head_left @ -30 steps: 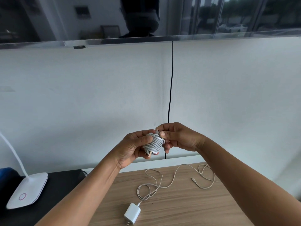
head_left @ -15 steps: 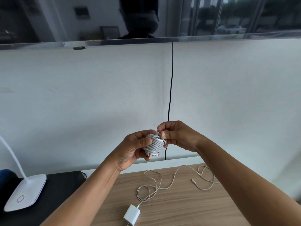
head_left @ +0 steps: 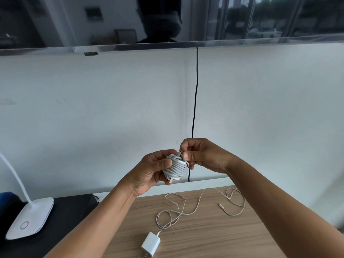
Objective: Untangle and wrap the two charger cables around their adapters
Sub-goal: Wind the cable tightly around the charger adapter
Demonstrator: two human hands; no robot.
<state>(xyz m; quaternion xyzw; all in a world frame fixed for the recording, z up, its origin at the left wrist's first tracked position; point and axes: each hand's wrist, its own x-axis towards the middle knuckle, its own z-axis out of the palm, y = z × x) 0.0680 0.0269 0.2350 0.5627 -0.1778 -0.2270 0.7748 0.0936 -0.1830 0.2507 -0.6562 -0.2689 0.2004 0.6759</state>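
- Centre of frame: the left hand [head_left: 149, 173] curls round the wrapped adapter [head_left: 176, 167], thumb pressed across the white coils, prongs poking out below.
- The right hand [head_left: 203, 155] pinches the cable end [head_left: 179, 152] at the top of that bundle, thumb and forefinger tight together.
- Below, on the wooden table [head_left: 223, 237], the second adapter [head_left: 151, 246] lies at the bottom edge, its loose cable [head_left: 194, 209] snaking off to the right, unwrapped.
- Lower left: a white lamp base [head_left: 30, 217] sits on a black surface [head_left: 72, 211].
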